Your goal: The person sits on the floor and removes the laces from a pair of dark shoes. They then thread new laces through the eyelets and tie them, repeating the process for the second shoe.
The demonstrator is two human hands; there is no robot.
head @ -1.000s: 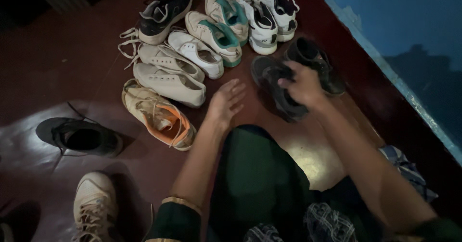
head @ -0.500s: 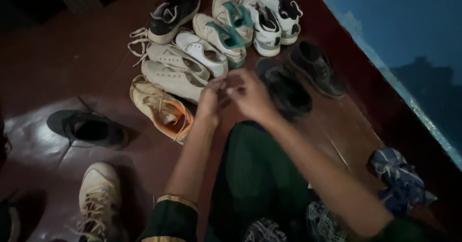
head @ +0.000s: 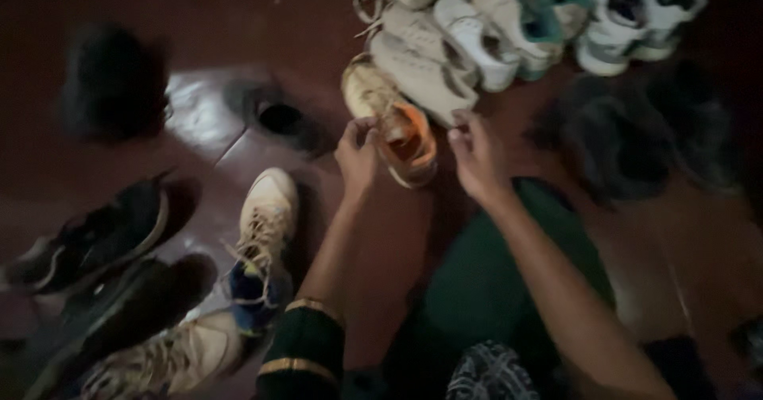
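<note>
A tan shoe with an orange lining lies on the dark red floor, between my two hands. My left hand pinches its left edge near the laces. Just right of the shoe, my right hand has its fingers curled and apart, and I see nothing in it. My green-clad knee is below the hands. The picture is blurred.
Several white and teal-trimmed sneakers crowd the top. Two dark shoes lie at right and a black shoe at upper left. A cream sneaker, a blue-toed shoe and black sneakers lie at lower left.
The view has swung left and closer. My right hand left the dark shoes, met the left at the tan shoe, and the hands now sit on either side of it.
</note>
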